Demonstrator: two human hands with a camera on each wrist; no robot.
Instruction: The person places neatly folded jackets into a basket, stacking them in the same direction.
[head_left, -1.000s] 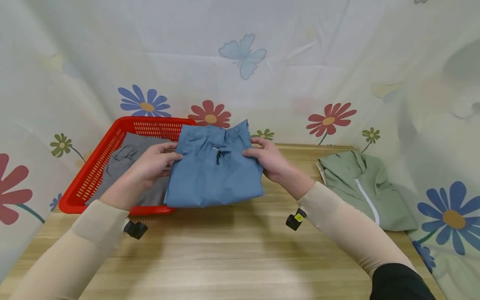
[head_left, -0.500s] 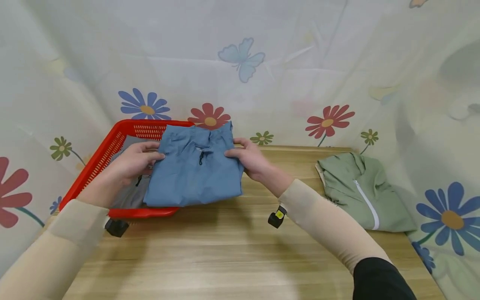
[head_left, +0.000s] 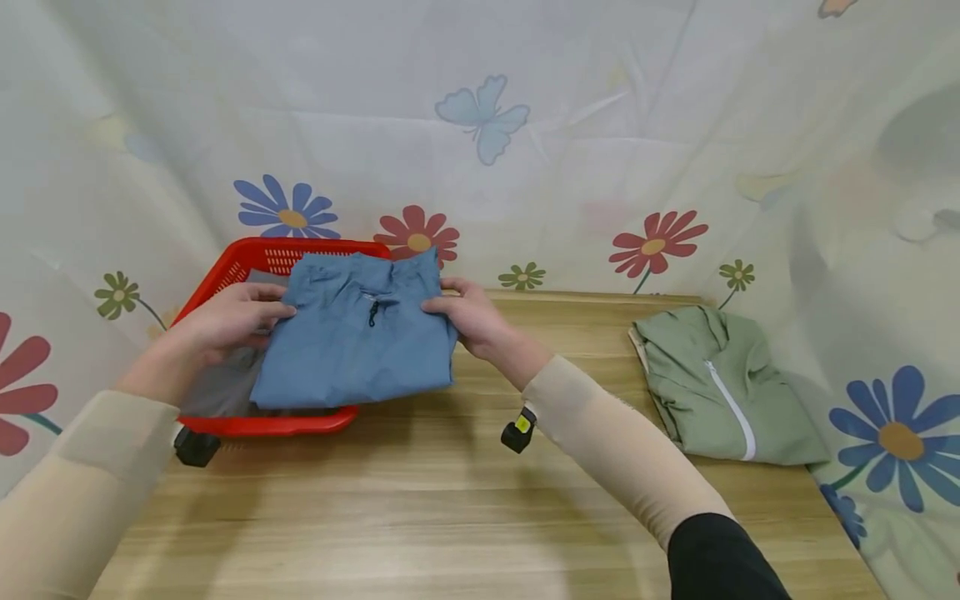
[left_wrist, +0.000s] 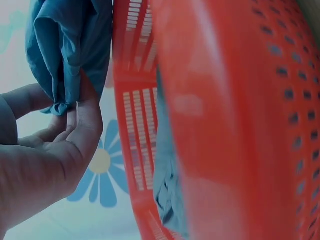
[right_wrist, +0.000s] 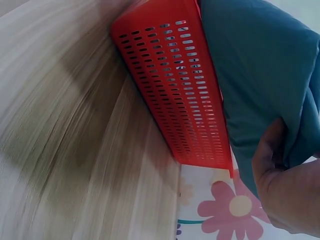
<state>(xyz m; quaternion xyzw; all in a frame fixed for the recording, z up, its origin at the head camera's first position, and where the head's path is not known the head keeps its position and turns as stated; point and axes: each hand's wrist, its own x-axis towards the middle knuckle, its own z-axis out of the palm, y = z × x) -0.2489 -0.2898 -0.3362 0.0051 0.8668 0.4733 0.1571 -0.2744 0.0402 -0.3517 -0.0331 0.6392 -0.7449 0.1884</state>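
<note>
A folded blue garment (head_left: 352, 350) with a small black zip pull is held up by its two sides. My left hand (head_left: 236, 321) pinches its left edge, thumb on top; in the left wrist view the fingers (left_wrist: 85, 122) grip a bunched fold of the cloth. On the opposite edge, my right hand (head_left: 472, 315) pinches the fabric the same way. The garment overlaps most of the red basket (head_left: 292, 427) in the head view and extends past its right side. Inside the basket lies a grey garment (head_left: 225, 387), largely covered from sight.
A folded green garment (head_left: 720, 392) with a white zip lies at the right of the wooden table (head_left: 465, 508). Behind the table hangs a white cloth (head_left: 600, 167) printed with flowers and a butterfly. The basket stands near it, at the back left.
Both hands have carried the blue garment to the left, from the basket's right side to over it. More of the grey garment is now covered. The green garment has stayed put.
</note>
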